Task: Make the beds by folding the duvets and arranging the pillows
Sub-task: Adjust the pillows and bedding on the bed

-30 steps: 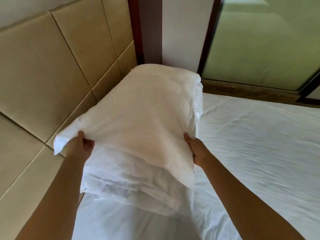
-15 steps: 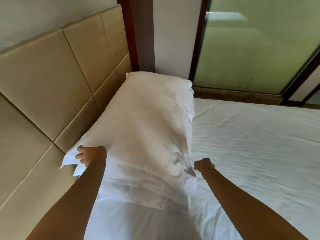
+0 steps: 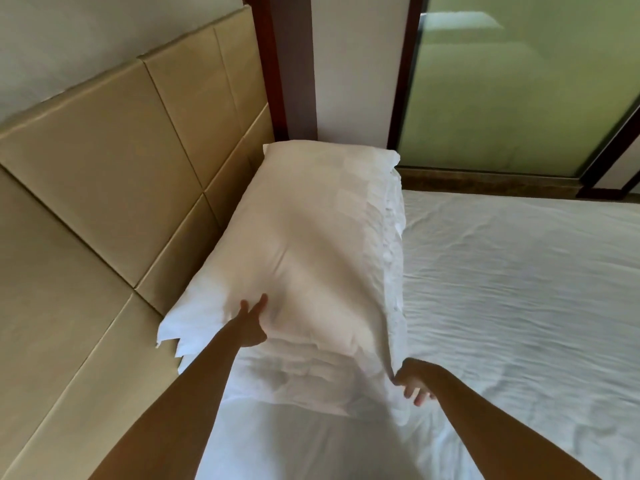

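Left hand (image 3: 251,325): fingers straight, pressed flat on the near end of the plump white cloth pillow (image 3: 311,244); grips nothing. Right hand (image 3: 415,384): fingers loosely spread, holding nothing, thumb side touching the pillow's near right corner. Pillow: stacked on a second white pillow (image 3: 298,379), alongside the beige padded panelled headboard (image 3: 104,174), on the creased white bed sheet (image 3: 519,306).

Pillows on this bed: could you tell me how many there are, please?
2: the top white pillow lies beside the tan padded headboard; the lower white pillow sits under it. More could be hidden.
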A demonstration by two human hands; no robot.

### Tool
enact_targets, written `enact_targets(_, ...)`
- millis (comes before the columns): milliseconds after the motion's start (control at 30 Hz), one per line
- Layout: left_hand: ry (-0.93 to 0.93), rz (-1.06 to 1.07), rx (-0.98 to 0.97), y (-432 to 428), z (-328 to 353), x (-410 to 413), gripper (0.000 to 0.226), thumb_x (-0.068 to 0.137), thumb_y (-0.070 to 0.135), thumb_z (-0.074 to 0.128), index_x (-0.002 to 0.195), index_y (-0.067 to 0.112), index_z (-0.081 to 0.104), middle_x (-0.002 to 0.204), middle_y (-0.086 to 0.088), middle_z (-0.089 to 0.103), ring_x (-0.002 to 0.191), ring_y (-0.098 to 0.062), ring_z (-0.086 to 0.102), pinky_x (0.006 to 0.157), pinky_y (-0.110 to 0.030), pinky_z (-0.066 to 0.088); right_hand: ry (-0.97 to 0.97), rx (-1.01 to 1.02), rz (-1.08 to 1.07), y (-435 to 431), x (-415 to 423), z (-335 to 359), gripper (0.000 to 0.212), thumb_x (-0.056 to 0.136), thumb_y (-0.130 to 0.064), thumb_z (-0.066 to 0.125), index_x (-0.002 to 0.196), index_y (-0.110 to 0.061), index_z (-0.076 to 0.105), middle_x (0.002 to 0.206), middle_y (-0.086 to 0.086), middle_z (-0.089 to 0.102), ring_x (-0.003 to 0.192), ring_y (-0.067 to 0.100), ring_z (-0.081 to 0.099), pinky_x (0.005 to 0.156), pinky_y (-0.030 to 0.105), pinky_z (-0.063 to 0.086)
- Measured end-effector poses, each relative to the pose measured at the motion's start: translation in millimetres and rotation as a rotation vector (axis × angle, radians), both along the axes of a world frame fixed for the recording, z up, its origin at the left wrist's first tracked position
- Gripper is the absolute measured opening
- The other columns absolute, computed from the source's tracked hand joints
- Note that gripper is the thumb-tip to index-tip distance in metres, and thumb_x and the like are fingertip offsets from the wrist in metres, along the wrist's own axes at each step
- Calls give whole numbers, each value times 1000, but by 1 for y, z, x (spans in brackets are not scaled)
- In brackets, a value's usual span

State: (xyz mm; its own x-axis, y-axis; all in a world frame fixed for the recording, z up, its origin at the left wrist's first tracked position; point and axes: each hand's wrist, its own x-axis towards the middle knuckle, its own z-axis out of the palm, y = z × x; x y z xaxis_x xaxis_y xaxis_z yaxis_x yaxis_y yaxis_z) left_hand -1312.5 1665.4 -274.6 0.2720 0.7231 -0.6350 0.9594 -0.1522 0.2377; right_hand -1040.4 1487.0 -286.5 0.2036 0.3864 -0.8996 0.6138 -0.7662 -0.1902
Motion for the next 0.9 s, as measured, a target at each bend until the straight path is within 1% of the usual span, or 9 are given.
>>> enact_targets(133, 5, 44, 79, 4, 13, 23, 71, 94, 27, 50, 150, 17, 7, 153, -20, 14, 140, -38, 22, 113, -44, 28, -377, 549, -150, 30, 1, 9, 59, 94, -16, 43, 147, -11, 17, 141, 18, 36, 128, 36, 42, 103, 39, 37)
enact_targets(200, -24, 57, 353, -2, 17, 37, 64, 93, 34, 50, 145, 13, 20, 146, -20, 28, 133, -36, 32, 108, -44, 34, -487, 840, -108, 41, -12, 19, 68, 94, -21, 48, 151, -17, 11, 151, 16, 24, 132, 35, 36, 105, 41, 34)
enact_targets(267, -95, -21, 640, -9, 13, 45, 66, 94, 35, 49, 149, 23, 16, 154, -15, 16, 141, -32, 22, 110, -46, 28, -579, 1049, 128, 45, -24, 11, 74, 90, -20, 54, 151, -20, 13, 157, 13, 12, 138, 33, 31, 108, 45, 32)
enact_targets(333, -103, -211, 612, -16, 5, 46, 74, 93, 24, 50, 149, 38, 4, 159, -7, 1, 146, -27, 10, 112, -47, 25, -448, 873, 365, 33, -29, -7, 81, 92, -22, 53, 151, -27, -3, 157, 3, -10, 145, 26, 16, 111, 45, 28)
enact_targets(400, -13, -276, 403, -19, 2, 47, 78, 91, 12, 49, 148, 42, 5, 159, -3, -4, 145, -27, 11, 111, -45, 32, -282, 454, 477, 15, -23, -18, 85, 94, -22, 50, 147, -36, -15, 157, -5, -17, 145, 23, 17, 111, 43, 29)
enact_targets(500, 125, -267, 277, -12, 20, 69, 62, 93, 13, 43, 148, 32, 22, 154, -11, 18, 135, -32, 33, 105, -43, 38, -180, 233, 513, 3, -4, -6, 73, 98, -23, 44, 149, -37, -5, 157, 4, 20, 133, 26, 40, 103, 34, 36)
enact_targets(633, 189, -280, 315, -9, 55, 117, 36, 90, 10, 42, 123, 10, 55, 123, -10, 56, 114, -29, 55, 90, -34, 44, -248, 201, 514, -5, 30, 20, 47, 101, -26, 35, 147, -22, 29, 153, 2, 30, 140, 20, 29, 111, 28, 23)
enact_targets(833, 19, -351, 215, -33, 72, 158, 39, 89, 16, 42, 125, 16, 58, 130, -5, 56, 114, -25, 54, 96, -31, 45, -373, 358, 365, -34, 97, 77, 41, 101, -24, 37, 141, -14, 41, 150, 3, 35, 139, 19, 32, 109, 24, 24)
enact_targets(900, 6, -355, 161, -43, 73, 164, 38, 91, 11, 40, 124, 8, 58, 126, -10, 58, 100, -23, 56, 85, -26, 45, -411, 390, 326, -49, 122, 92, 41, 101, -24, 37, 140, -13, 42, 149, 3, 37, 138, 20, 33, 109, 25, 26)
